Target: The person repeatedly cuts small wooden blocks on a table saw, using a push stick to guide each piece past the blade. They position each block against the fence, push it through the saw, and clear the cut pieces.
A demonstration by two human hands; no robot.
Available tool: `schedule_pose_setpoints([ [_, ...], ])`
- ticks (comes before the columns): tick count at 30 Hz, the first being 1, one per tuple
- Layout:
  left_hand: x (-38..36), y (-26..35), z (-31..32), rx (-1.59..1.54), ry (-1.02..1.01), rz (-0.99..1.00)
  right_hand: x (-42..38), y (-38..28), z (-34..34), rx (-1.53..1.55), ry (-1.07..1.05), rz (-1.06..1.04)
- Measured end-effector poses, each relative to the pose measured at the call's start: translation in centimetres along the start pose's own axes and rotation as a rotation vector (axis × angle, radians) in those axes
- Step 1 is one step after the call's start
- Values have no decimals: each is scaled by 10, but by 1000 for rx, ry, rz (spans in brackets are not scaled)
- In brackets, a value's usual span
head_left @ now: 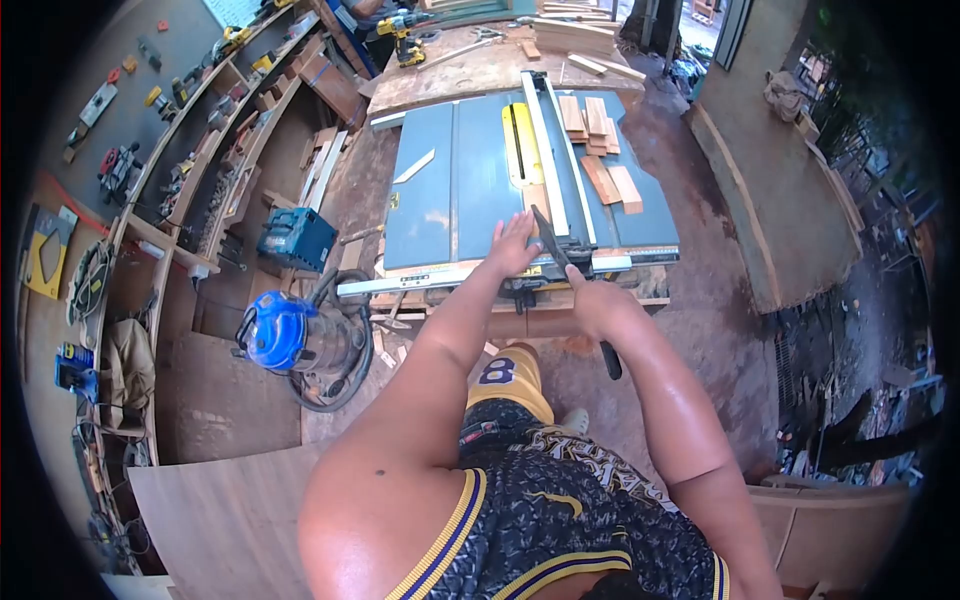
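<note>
My right hand (pixel 598 305) is wrapped round a long dark push stick (pixel 552 240), whose tip reaches a small wood piece (pixel 536 197) beside the fence. My left hand (pixel 513 245) lies on the table saw (pixel 425 170), fingers spread, next to that piece. Just beyond the piece is the yellow insert plate (pixel 521 145). The long pale fence (pixel 553 150) runs along the right of the plate. Several short wood blocks (pixel 600 125) lie on the saw table to the right of the fence.
A wooden bench (pixel 470 75) with a yellow drill (pixel 403 45) and boards stands behind the saw. A blue shop vacuum (pixel 280 330) and a teal toolbox (pixel 297 238) are at the left. A large slab (pixel 745 200) stands at the right. Part of a person (pixel 368 8) shows at the top.
</note>
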State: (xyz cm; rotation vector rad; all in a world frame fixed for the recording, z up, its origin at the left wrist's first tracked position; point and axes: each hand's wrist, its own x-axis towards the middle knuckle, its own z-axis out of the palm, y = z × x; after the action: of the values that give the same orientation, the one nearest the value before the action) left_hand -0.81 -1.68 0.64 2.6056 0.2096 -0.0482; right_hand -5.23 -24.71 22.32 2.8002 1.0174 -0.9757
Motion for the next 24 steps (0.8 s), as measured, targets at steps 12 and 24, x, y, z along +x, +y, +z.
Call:
schedule_pose_setpoints([
  [12, 3, -7, -3, 41, -33, 45, 9, 2, 11, 49, 41, 27],
  [24, 7, -7, -5, 20, -50, 49, 2, -7, 7, 80, 41, 58],
])
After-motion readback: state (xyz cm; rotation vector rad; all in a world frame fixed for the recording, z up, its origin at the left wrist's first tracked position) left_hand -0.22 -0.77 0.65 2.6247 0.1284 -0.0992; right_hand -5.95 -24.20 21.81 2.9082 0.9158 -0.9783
